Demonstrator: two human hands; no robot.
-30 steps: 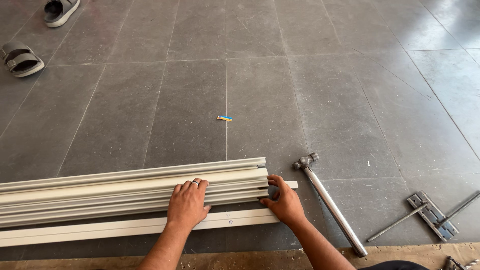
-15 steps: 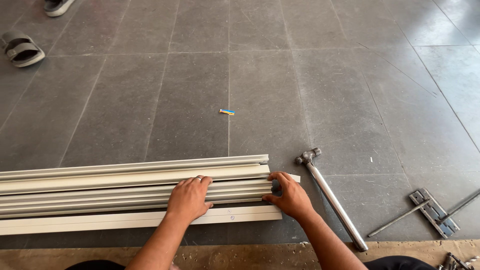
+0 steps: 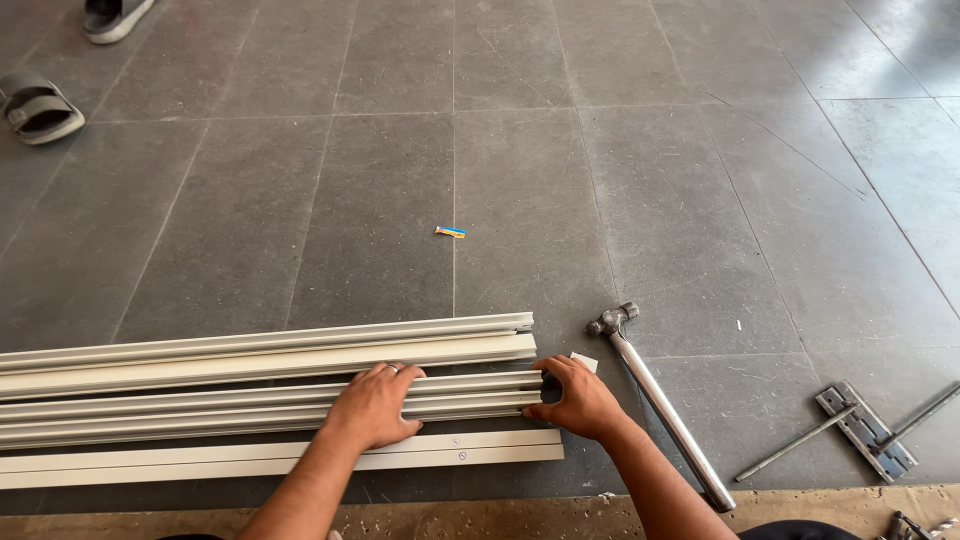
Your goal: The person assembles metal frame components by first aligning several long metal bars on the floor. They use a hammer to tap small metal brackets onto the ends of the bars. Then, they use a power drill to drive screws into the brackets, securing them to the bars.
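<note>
Cream-coloured metal profiles [image 3: 260,385] lie bundled along the lower left of the frame on grey floor tiles [image 3: 520,180], their cut ends near the bottom centre. The left hand [image 3: 372,408] rests palm-down on the middle of the stack, fingers together and curled over a rail, while the right hand [image 3: 578,400] cups the ends of the middle rails, thumb and fingers wrapped around them. Compared with half a second ago, both hands sit in almost the same places; the view has tipped slightly downward. A steel hammer [image 3: 660,400] lies just right of the right hand, a flat metal bracket [image 3: 865,430] at lower right, a small coloured scrap [image 3: 450,232] at centre, and sandals [image 3: 40,108] at upper left.
</note>
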